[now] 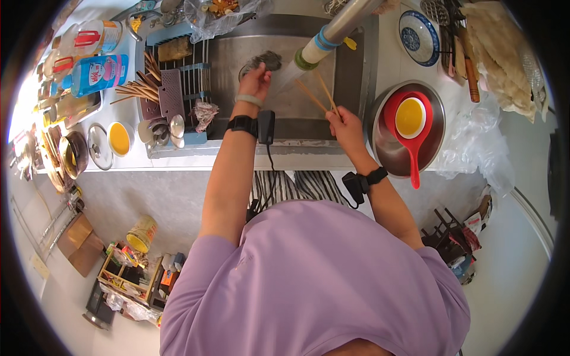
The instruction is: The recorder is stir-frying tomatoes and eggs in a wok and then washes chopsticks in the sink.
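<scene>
My left hand [256, 82] is over the stainless steel sink [294, 109], its fingers closed on a dark grey scouring pad [269, 60]. The palm hides part of the pad. At the right side of the sink, my right hand [346, 127] grips two wooden chopsticks [327, 91] near one end. Their free ends spread apart and point towards the faucet [318, 46]. Water runs from the green-ringed faucet mouth into the sink, between my two hands.
Left of the sink, a blue rack [202, 138] holds utensils. Beyond it stand a blue detergent bottle [100, 73] and a yellow-filled bowl [119, 139]. On the right, a steel basin [383, 147] contains a red ladle [414, 155] and a white-rimmed yellow cup [410, 118]. A patterned bowl [418, 38] sits behind.
</scene>
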{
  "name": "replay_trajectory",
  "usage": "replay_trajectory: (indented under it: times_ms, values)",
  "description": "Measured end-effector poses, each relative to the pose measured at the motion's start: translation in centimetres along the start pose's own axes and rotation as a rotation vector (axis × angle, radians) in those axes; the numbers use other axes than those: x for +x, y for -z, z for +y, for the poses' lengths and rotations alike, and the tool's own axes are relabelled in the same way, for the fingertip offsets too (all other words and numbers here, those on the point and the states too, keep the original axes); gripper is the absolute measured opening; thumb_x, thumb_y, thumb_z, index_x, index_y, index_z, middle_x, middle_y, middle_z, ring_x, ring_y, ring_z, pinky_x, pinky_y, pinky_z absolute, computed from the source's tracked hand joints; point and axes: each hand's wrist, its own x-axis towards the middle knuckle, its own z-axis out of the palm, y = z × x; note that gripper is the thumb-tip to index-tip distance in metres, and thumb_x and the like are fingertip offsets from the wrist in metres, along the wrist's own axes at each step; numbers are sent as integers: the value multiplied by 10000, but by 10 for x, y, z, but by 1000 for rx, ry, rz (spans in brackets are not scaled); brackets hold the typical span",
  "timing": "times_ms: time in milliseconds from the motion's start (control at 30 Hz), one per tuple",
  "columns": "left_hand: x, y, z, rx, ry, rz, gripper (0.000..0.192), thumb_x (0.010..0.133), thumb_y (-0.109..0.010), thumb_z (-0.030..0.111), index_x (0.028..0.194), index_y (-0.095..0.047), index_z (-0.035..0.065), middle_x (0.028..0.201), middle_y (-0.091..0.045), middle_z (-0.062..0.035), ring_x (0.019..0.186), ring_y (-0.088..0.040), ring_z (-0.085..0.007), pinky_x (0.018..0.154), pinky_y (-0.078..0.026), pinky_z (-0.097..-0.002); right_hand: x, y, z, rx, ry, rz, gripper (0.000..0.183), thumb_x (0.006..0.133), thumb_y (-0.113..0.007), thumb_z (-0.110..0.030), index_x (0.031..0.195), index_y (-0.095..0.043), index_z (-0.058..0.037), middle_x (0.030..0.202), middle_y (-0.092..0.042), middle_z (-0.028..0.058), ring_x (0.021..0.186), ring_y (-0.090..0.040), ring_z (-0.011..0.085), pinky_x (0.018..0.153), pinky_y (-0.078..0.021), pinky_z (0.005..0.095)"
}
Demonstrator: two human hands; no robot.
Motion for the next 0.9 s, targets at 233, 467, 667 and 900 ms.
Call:
replay_trajectory:
  times_ms: [233, 467, 667, 900]
  values:
    - [-46, -5, -39, 31, 166, -272, 84, 913, -599, 133, 926, -545, 69, 826, -563, -3, 694, -554, -86, 558, -462, -162, 15, -16, -26, 161, -109, -152, 267, 906, -564, -251, 826, -583, 4, 549, -511, 27, 477, -462, 87, 480, -341, 248]
    - [-34, -20, -42, 118, 49, -256, 110, 932, -565, 163, 978, -564, 64, 953, -661, -130, 568, -500, -33, 467, -397, -133, 23, -11, -37, 338, -376, -382, 267, 927, -521, -289, 834, -554, -40, 536, -500, 20, 397, -349, 68, 387, -250, 240]
    - [-12, -22, -39, 77, 4, 26, 176, 869, -665, 158, 867, -519, 58, 741, -574, -27, 515, -481, -73, 423, -377, -163, 13, 5, -40, 163, -335, -347, 254, 923, -525, -274, 818, -551, -45, 542, -500, 18, 402, -341, 61, 383, -244, 234]
    - [-9, 5, 17, 211, -95, 11, 136, 866, -669, 136, 869, -557, 59, 725, -566, -14, 572, -548, -97, 472, -433, -178, -2, 12, -22, 193, -290, -222, 250, 923, -533, -278, 821, -556, -50, 542, -493, 1, 440, -376, 70, 437, -281, 225]
